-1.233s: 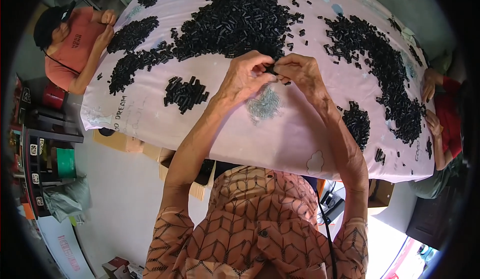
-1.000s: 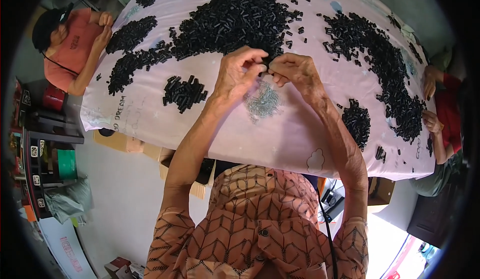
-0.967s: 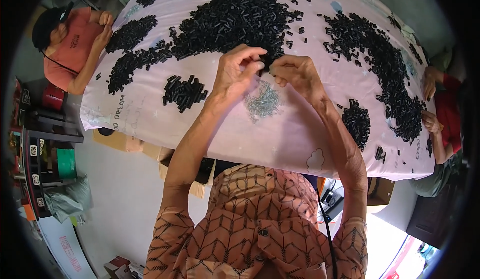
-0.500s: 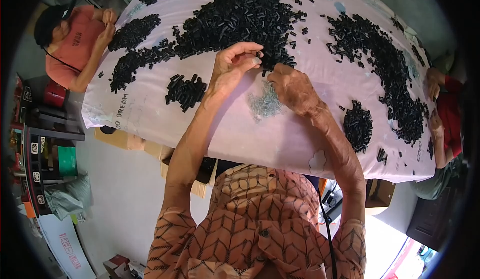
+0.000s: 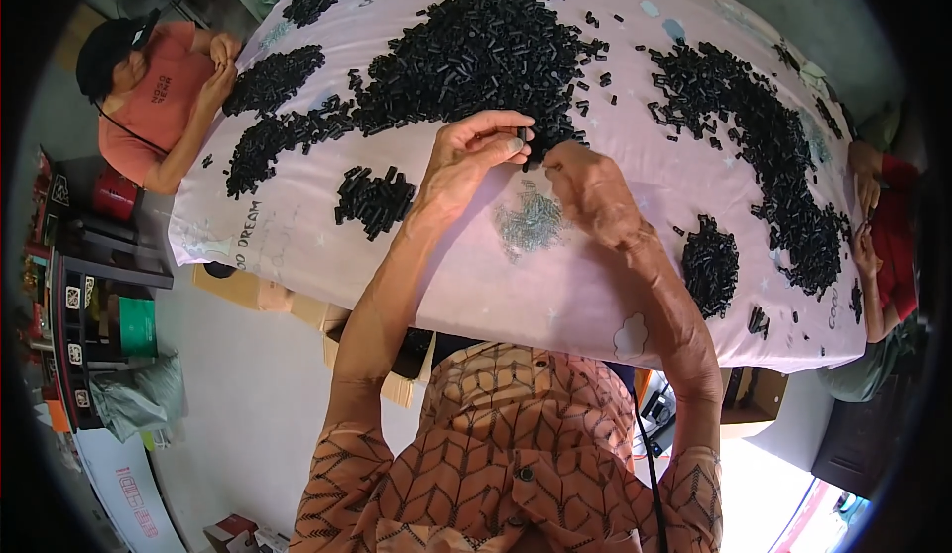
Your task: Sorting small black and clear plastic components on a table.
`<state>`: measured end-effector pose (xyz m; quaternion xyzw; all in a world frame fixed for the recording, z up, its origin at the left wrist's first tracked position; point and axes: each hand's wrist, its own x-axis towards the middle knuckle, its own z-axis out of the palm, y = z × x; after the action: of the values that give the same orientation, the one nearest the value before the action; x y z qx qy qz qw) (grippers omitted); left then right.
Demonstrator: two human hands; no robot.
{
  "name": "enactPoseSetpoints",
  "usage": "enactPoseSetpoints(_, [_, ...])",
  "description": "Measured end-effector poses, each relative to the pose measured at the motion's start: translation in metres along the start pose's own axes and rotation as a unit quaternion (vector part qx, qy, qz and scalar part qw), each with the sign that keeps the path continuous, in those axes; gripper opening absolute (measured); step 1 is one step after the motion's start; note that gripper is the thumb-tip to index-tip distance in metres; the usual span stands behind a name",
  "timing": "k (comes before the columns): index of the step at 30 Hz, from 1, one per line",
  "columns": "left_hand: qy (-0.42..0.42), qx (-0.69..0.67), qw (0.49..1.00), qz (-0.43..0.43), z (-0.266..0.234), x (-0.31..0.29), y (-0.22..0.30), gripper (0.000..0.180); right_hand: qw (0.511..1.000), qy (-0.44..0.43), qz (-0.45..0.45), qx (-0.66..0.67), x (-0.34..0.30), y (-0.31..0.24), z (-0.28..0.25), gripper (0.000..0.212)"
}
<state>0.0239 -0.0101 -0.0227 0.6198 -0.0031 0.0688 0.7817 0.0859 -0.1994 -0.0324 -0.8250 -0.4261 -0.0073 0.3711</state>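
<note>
My left hand (image 5: 468,161) pinches a small black tube (image 5: 526,146) upright between thumb and fingers, at the near edge of a large heap of black tubes (image 5: 476,52). Just right of it, my right hand (image 5: 595,196) is closed with thumb and fingertips together, close to the tube's lower end. Whatever those fingertips hold is too small to make out. Below the hands, a scatter of tiny silvery pieces (image 5: 531,224) lies on the pink cloth (image 5: 476,295). A smaller pile of black tubes (image 5: 375,201) sits left of my left forearm.
Right of my right forearm lies another small tube pile (image 5: 710,267), with a long band of tubes (image 5: 769,156) beyond. A person in an orange shirt (image 5: 159,87) handles small things at the left edge. Another person's red sleeve (image 5: 897,236) and hands show at the right edge.
The whole view has shifted slightly, so the table sits lower in the picture. The black tube now shows more plainly in my left fingertips. Both hands stay close together at the heap.
</note>
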Motion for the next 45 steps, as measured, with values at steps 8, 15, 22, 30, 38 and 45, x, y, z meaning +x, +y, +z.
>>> enactPoseSetpoints(8, [-0.029, 0.013, 0.999, 0.003, 0.009, -0.002, 0.001, 0.026, 0.865, 0.073, 0.121, 0.481, 0.006, -0.009, -0.03, 0.007])
enactPoseSetpoints(15, [-0.011, 0.028, 1.0, 0.005, -0.002, -0.011, -0.004, 0.023, 0.855, 0.046, 0.07, 0.512, 0.01, 0.0, -0.013, 0.009])
enactPoseSetpoints(22, [-0.037, 0.001, 0.999, -0.001, 0.013, -0.005, 0.0, 0.025, 0.872, 0.067, 0.079, 0.479, 0.002, -0.001, -0.025, 0.009])
enactPoseSetpoints(30, [-0.021, -0.004, 0.996, 0.087, 0.015, -0.006, -0.007, 0.023, 0.874, 0.079, 0.062, 0.476, 0.001, -0.002, -0.016, 0.007])
enactPoseSetpoints(38, [0.006, 0.01, 0.995, 0.099, 0.021, -0.008, -0.01, 0.02, 0.891, 0.127, 0.057, 0.432, -0.001, -0.009, -0.012, 0.008])
enactPoseSetpoints(45, [0.013, -0.099, 0.995, 0.011, 0.018, -0.004, -0.015, 0.018, 0.962, 0.161, -0.071, 0.207, 0.002, -0.014, -0.029, 0.014])
